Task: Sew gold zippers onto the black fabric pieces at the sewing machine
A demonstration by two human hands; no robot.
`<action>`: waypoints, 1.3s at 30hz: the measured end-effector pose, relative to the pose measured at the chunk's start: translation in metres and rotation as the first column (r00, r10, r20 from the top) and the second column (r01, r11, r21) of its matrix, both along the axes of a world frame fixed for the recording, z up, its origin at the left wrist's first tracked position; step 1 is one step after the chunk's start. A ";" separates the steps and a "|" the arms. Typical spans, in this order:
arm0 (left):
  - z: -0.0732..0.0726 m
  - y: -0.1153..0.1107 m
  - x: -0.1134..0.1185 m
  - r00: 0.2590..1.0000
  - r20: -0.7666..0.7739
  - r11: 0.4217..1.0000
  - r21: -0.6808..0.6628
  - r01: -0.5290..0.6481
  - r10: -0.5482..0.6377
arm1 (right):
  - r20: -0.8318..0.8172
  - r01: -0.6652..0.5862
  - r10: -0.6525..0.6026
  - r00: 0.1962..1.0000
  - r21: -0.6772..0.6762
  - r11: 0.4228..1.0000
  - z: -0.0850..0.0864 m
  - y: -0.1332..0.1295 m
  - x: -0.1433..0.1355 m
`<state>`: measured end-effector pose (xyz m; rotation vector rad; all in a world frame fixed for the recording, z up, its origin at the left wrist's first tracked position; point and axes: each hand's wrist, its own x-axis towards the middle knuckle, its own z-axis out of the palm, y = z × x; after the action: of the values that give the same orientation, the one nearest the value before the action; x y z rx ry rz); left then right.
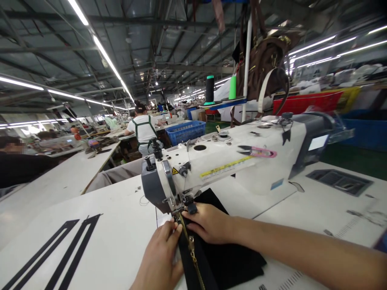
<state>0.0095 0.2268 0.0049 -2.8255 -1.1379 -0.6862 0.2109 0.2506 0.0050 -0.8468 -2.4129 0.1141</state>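
Note:
A black fabric piece (232, 264) lies under the head of a white sewing machine (223, 157). Along it runs a zipper (195, 262) with gold teeth and a metal pull, leading up under the presser foot. My left hand (161, 249) is closed on the left edge of the zipper, thumb and fingertips just in front of the foot. My right hand (210, 223) grips and presses the fabric to the right of the zipper, its fingertips close to the needle area. The needle itself is hidden by the machine head and my fingers.
Black slotted strips (72, 249) lie on the table at left. Pink-handled thread snips (256, 152) rest on the machine arm. Thread cones (232, 87) stand behind, near a hanging brown bag (256, 68). A blue crate (186, 132) and a seated person (145, 127) are beyond.

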 end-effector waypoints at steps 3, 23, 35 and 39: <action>0.004 -0.004 0.002 1.000 0.018 1.000 -0.009 -0.019 0.020 | -0.020 -0.024 0.024 0.999 0.012 1.000 0.004 -0.016 0.000; 0.002 -0.020 0.005 0.999 -0.027 0.984 0.170 0.048 -0.044 | 0.153 0.164 -0.155 0.976 -0.050 0.985 -0.011 -0.049 -0.006; -0.005 0.008 0.004 0.998 0.015 0.973 0.221 0.063 -0.068 | -0.034 0.083 -0.085 0.996 -0.043 0.996 -0.009 -0.016 -0.008; -0.002 0.010 0.003 0.998 0.031 0.990 0.138 0.042 -0.047 | -0.088 0.084 -0.089 0.992 -0.062 0.995 -0.008 -0.010 -0.010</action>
<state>0.0125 0.2372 0.0034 -2.7415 -0.9934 -0.7858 0.2011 0.2404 -0.0028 -0.9505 -2.2946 0.1857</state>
